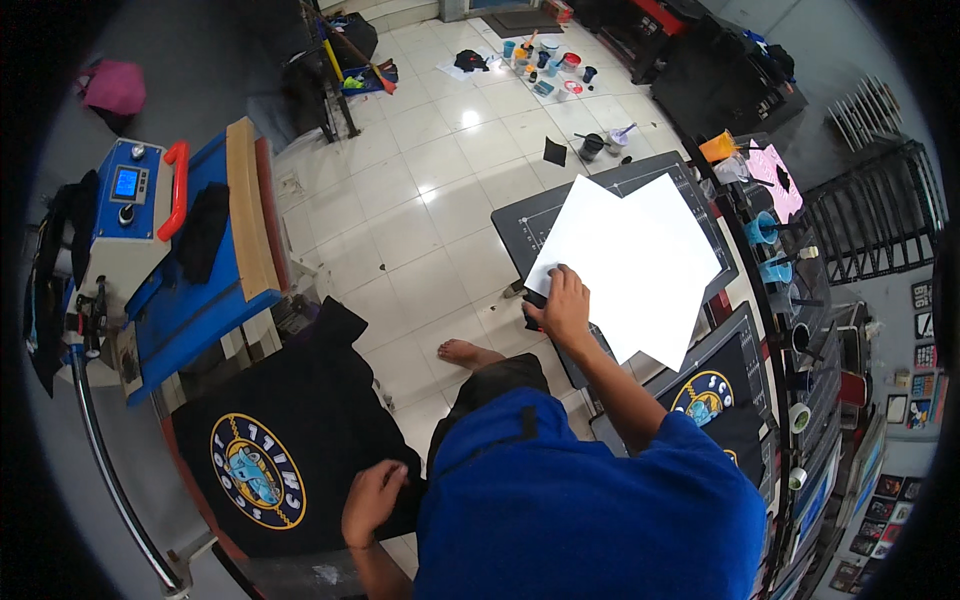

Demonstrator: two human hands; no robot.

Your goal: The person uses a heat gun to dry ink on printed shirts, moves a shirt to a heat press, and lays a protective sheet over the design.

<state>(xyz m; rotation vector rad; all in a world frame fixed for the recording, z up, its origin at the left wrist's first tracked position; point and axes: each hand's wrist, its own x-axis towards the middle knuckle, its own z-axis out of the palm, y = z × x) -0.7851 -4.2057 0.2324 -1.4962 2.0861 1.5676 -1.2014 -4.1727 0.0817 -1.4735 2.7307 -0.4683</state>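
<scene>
My left hand (374, 503) hovers by the right edge of a black T-shirt (335, 420), its fingers loosely bent and nothing seen in them. The shirt lies spread on a board at the left, with a round yellow, white and blue print (258, 472) facing up. At the right, my right hand (563, 312) grips the left edge of a white paper sheet (625, 250), fingers on top and thumb by the edge. Two white sheets seem to overlap there, turned against each other. They cover much of a dark platen (525, 225) with ruled markings.
A blue heat press (125, 195) with a red handle stands at the far left. Another printed black shirt (728, 425) lies on a platen near my right arm. Cups of ink (762, 228) line the right side. More paint pots (570, 62) stand on the tiled floor ahead.
</scene>
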